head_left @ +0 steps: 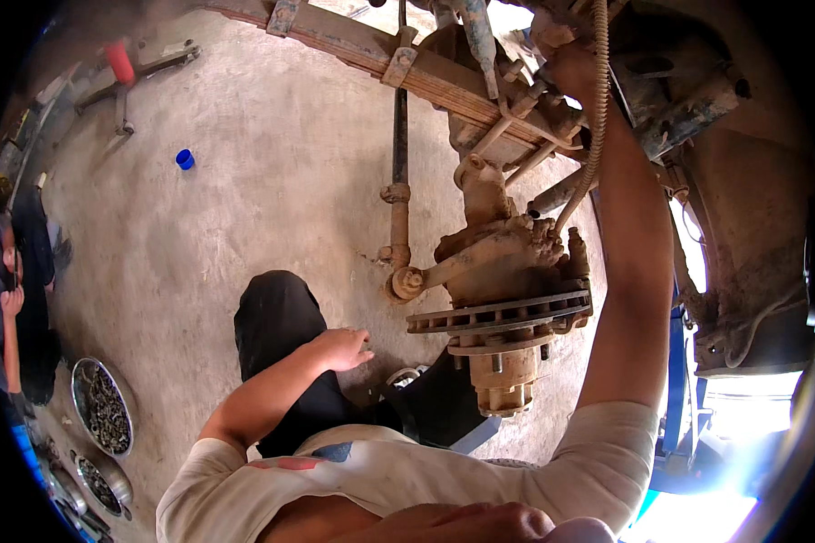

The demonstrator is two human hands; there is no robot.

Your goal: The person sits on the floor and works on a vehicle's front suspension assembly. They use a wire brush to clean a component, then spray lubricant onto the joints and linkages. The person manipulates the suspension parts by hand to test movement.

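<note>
My left hand (342,348) is beside my bent knee (281,317), its fingers curled in. Whether something small sits between them, I cannot make out. My right arm stretches up past the brake disc (503,312) and hub (503,385). At its end, my right hand (570,68) is among the dusty parts above the U-bolts (516,118) of the leaf spring (353,41). A ribbed hose (599,100) runs down in front of that hand, and its fingers are mostly hidden in the clutter.
A tie rod (399,163) hangs left of the steering knuckle (498,253). On the floor are a blue cup (185,159), a red stand (119,63) and metal bowls of small parts (129,425). Another person (32,299) is at the left edge. Bright light enters at lower right.
</note>
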